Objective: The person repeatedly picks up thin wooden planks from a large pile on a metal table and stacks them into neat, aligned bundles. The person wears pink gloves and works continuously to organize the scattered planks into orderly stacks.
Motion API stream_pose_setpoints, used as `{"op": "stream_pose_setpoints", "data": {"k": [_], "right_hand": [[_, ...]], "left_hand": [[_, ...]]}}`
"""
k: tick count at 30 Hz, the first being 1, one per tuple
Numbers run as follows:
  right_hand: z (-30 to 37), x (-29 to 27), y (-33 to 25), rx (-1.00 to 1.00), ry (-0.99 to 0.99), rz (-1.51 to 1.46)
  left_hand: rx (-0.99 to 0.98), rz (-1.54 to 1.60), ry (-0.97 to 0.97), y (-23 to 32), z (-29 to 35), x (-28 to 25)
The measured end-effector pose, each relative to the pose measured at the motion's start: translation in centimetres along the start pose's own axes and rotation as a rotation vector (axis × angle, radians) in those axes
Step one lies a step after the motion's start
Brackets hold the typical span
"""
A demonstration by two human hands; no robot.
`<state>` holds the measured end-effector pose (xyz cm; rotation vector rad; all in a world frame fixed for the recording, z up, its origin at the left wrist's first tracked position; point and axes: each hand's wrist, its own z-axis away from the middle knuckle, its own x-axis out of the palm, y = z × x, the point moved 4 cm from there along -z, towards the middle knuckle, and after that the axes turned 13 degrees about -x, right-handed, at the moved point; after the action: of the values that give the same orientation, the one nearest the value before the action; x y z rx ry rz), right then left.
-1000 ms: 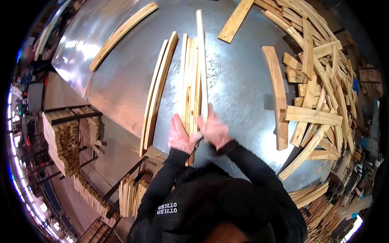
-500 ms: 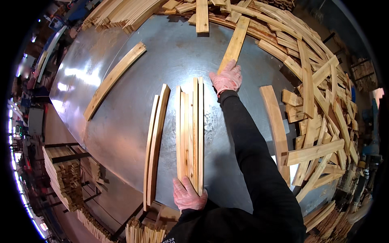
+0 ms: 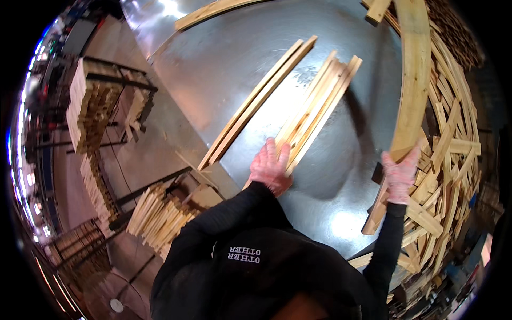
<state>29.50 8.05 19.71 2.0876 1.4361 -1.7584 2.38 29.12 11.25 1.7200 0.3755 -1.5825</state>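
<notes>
My right hand, in a pinkish knit glove, grips the near end of a long wooden board. The board stretches away from me, raised at the right side of the metal-topped table. My left hand, gloved alike, holds the near end of a group of narrow wooden strips lying side by side on the metal. Just left of them lie two more strips, close together. Another board lies partly beneath my right hand.
A jumbled heap of boards covers the table's right side. One long board lies at the far left. Beyond the left edge stand racked lumber and a bundle of upright-leaning sticks.
My view has turned, so the table appears rotated and shifted. My right hand has drawn the board from the far side toward me and to the right. My left hand stays at the strips' near end.
</notes>
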Motion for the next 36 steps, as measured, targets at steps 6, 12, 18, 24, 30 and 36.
{"op": "stream_pose_setpoints", "data": {"k": [6, 12, 18, 24, 30, 36], "right_hand": [[-10.9, -1.5, -1.8, -0.76, 0.019, 0.299], [-19.1, 5.4, -10.3, -1.363, 0.02, 0.278], [-18.0, 18.5, -20.6, -1.574, -0.342, 0.316], [-17.4, 26.0, -21.2, -1.405, -0.151, 0.331], [-10.1, 21.3, -14.8, -0.343, 0.227, -0.147], [4.0, 23.2, -6.8, 0.293, -0.138, -0.572]], "left_hand": [[-0.112, 0.103, 0.338, -7.9, 0.7, -5.1], [-0.369, 0.046, -0.194, -17.3, -3.4, -3.9], [-0.414, 0.301, -0.332, -27.3, -5.9, -3.4], [-0.344, -0.02, -0.335, -22.3, -6.9, -6.0], [-0.47, -0.166, -0.306, -22.3, -5.5, -4.9], [-0.479, -0.316, -0.322, -18.5, -8.3, -5.1]]}}
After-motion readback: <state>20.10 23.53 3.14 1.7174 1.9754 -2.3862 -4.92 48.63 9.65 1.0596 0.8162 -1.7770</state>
